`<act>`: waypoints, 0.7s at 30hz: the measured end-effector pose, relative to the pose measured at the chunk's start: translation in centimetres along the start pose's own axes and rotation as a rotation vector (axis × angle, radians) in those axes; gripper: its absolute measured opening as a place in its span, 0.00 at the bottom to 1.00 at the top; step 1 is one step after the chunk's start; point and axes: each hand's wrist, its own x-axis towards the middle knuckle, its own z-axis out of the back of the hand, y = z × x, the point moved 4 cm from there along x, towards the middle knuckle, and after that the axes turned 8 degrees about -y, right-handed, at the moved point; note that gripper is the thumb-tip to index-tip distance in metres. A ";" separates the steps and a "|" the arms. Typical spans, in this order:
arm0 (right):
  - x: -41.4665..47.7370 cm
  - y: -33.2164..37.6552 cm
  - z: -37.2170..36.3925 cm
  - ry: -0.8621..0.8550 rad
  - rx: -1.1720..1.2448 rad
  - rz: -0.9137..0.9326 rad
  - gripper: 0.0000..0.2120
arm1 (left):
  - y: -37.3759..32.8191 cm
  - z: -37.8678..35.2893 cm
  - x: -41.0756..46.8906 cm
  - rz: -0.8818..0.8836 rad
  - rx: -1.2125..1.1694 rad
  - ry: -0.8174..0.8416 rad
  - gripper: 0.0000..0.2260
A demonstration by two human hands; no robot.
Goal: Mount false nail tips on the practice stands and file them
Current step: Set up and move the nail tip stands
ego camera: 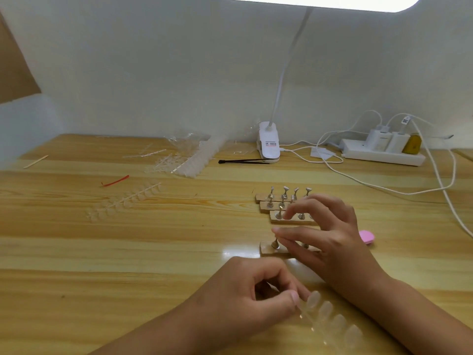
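Nail tips: a clear strip of tips (330,316) lies on the tabletop (128,252) at the near edge, one end pinched by the left hand (253,290); a second strip (122,202) lies well apart to the left.
Stands: four wooden bases with metal posts sit in a staggered row — the nearest stand (272,248) is partly hidden by the right hand (322,242); the far stands (284,198) show bare post heads.
Left grip: thumb and curled fingers closed on the strip's end.
Right grip: thumb and forefinger narrowed at the top of the nearest post; whether a tip sits between them I cannot tell.
Step in hand: judged to be seating a tip on the nearest post.
How to do it well: press straight down on the post head, centred — a sideways push could tip the light base. Keep the other fingers lifted clear of the neighbouring posts.
File: a pink block (367,238) lies just beside the right hand, ready for later.
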 end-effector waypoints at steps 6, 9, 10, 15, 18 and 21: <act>0.3 -0.1 0.5 0.104 0.156 -0.240 0.16 | 0.0 0.6 0.3 0.054 -0.061 -0.125 0.04; 0.4 -0.8 2.3 0.051 0.336 -0.408 0.15 | 0.5 0.8 0.5 0.093 -0.085 -0.159 0.05; 0.3 -0.9 2.9 0.050 0.364 -0.428 0.12 | 0.6 0.9 0.5 0.106 -0.097 -0.169 0.05; -0.1 0.4 3.4 0.226 0.272 -0.310 0.10 | 0.8 1.0 0.8 0.138 -0.153 -0.242 0.06; -0.2 1.2 3.2 0.216 0.147 -0.163 0.10 | 1.1 1.1 0.9 0.174 -0.191 -0.275 0.07; -0.2 2.1 3.5 0.110 0.075 -0.016 0.10 | 1.1 1.2 1.0 0.217 -0.224 -0.298 0.10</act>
